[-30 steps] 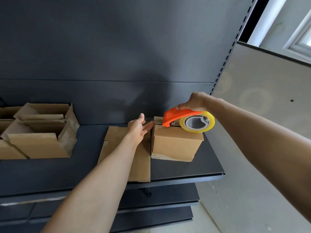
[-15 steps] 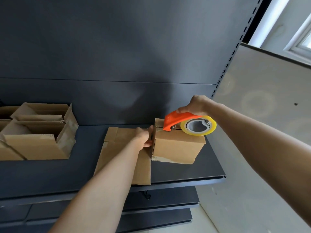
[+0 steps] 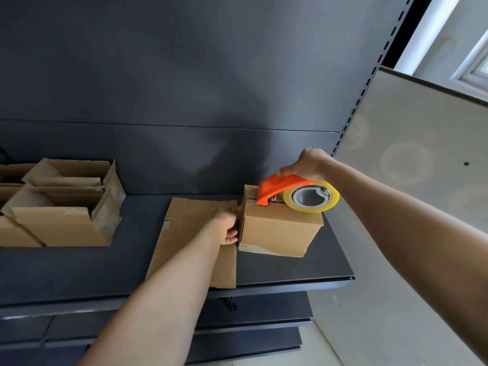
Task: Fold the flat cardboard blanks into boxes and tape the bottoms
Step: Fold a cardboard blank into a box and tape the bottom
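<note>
A small folded cardboard box (image 3: pixel 277 233) stands on the dark shelf (image 3: pixel 303 268), its closed flaps facing up. My right hand (image 3: pixel 306 165) grips an orange tape dispenser (image 3: pixel 280 188) with a yellowish tape roll (image 3: pixel 311 199), its front edge pressed on the box top near the far left end. My left hand (image 3: pixel 227 228) presses against the box's left side, fingers curled at its edge. A flat cardboard blank (image 3: pixel 195 239) lies on the shelf just left of the box, partly under my left forearm.
Several open folded boxes (image 3: pixel 60 204) stand at the shelf's left end. A dark back panel rises behind the shelf, and lower shelves (image 3: pixel 250 339) sit below. A pale wall panel (image 3: pixel 409 180) stands close on the right.
My left hand moved from the box's top left corner down onto its left side and curled there. The dispenser stayed pressed on the box top.
</note>
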A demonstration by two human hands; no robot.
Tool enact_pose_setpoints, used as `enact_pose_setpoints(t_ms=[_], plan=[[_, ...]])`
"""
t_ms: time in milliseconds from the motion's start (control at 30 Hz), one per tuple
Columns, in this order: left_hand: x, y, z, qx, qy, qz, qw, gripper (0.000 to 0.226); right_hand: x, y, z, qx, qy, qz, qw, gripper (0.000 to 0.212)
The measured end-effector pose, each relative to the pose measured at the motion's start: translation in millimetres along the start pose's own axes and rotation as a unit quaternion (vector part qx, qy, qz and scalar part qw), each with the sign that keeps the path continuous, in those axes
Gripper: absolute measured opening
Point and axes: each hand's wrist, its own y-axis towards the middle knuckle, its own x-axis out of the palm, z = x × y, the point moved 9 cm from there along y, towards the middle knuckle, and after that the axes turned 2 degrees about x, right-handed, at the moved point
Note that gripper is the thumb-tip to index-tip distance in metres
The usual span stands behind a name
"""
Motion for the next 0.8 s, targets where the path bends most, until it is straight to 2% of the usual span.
enact_pose_setpoints(t_ms=[67,133,233,300,367,433,633,800], plan=[[2.3,3.1,-12.6,0.003,-0.006,0.000,1.000,0.042,0.0,0.0,1.6,0.002,0.004,0.001,1.000,0.054],[1.6,3.4,-6.6,0.045,-0.022,0.020,0.999,0.037,0.6,0.9,2.0,0.004,0.002,0.004,1.000,0.055],[-10.5,-6.1,44.5,0.213,0.008,0.107,0.971,0.028,1.5,1.1,0.2,0.008,-0.004,0.005,1.000,0.056],[-2.5,-27.9,78.8,0.318,0.008,0.089,0.944,0.020,1.8,1.5,-0.2,0.009,-0.002,0.003,1.000,0.055],[14.0,-38.7,92.2,0.359,0.035,0.039,0.932,0.014,1.2,1.7,1.1,0.010,-0.002,0.005,1.000,0.055],[23.3,-39.4,88.7,0.356,0.048,0.017,0.933,0.016,0.6,2.0,3.6,0.012,0.000,0.006,1.000,0.055],[27.0,-40.4,87.7,0.330,0.056,0.020,0.942,0.024,-3.6,1.6,9.3,-0.001,0.000,-0.007,1.000,0.058],[35.4,-37.9,84.1,0.281,-0.014,0.015,0.960,0.023,-3.1,3.0,19.3,-0.028,0.008,-0.042,0.999,0.054]])
